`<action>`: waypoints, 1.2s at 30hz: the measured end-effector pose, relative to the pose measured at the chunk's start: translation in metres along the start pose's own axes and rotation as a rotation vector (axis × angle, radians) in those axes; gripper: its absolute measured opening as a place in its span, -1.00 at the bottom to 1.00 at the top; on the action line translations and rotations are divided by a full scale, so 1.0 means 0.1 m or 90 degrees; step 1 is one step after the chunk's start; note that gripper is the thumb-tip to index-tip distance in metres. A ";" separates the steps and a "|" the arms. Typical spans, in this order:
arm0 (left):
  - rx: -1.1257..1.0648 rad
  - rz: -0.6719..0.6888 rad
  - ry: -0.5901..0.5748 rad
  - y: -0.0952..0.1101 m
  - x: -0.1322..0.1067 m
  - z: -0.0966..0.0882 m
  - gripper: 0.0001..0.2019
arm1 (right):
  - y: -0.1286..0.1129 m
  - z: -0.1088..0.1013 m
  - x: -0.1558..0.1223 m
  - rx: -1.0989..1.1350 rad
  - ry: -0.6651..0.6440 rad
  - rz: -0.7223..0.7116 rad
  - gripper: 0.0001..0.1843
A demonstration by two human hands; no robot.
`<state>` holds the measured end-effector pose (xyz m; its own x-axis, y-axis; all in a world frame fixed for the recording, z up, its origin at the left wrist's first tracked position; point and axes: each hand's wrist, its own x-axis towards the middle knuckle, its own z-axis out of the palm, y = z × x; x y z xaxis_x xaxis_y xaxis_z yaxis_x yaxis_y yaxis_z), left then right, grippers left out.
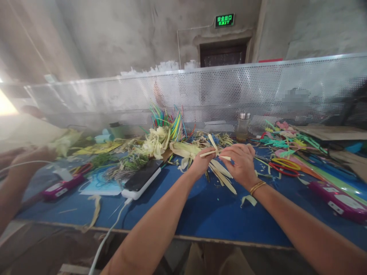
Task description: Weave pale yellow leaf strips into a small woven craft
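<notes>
My left hand (203, 162) is closed, pinching pale, narrow corn husk strips (212, 141) above the blue table. Close beside it, my right hand (240, 163), with a gold bracelet at the wrist, is also closed and has a husk strip (225, 157) between its fingers. The strips come together between both hands; the fingers partly hide how they join. Below the hands lie loose husk strips (223, 176). Just behind my left hand rests a wider piece of husk (183, 148).
A phone (143, 175) on a white power bank lies left, its cable hanging over the table edge. Scissors (284, 166) and a purple power strip (338, 199) lie right. A glass bottle (243, 126) stands behind. At left are another person's hands (37, 154).
</notes>
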<state>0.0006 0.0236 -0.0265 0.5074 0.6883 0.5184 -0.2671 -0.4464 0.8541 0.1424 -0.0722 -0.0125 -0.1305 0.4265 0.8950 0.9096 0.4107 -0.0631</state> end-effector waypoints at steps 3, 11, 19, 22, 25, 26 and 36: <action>-0.010 -0.016 0.000 0.00 0.01 -0.02 -0.86 | -0.01 0.02 0.01 0.063 0.006 0.042 -0.87; 0.153 0.012 -0.047 0.09 -0.01 -0.05 -0.84 | 0.05 0.13 -0.02 0.264 0.026 0.248 -0.90; 0.202 0.148 0.006 0.00 0.06 -0.07 -0.85 | 0.09 0.22 -0.06 0.396 0.006 0.430 -0.76; 0.240 0.135 0.072 -0.04 0.07 -0.08 -0.90 | 0.07 0.26 -0.07 0.446 0.032 0.490 -0.72; 0.233 0.110 0.080 -0.04 0.04 -0.05 -0.88 | 0.05 0.29 -0.07 0.477 0.071 0.522 -0.71; 0.222 0.106 0.073 -0.03 0.03 -0.04 -0.86 | 0.05 0.30 -0.07 0.486 0.083 0.529 -0.71; -0.078 -0.042 -0.011 0.02 -0.04 0.11 -0.59 | -0.01 0.33 -0.08 0.553 0.084 0.572 -0.66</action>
<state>0.0071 0.0137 -0.0277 0.5403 0.7040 0.4610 -0.3303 -0.3264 0.8856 0.1299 -0.0497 -0.0344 0.4848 0.7678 0.4189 0.0899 0.4327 -0.8970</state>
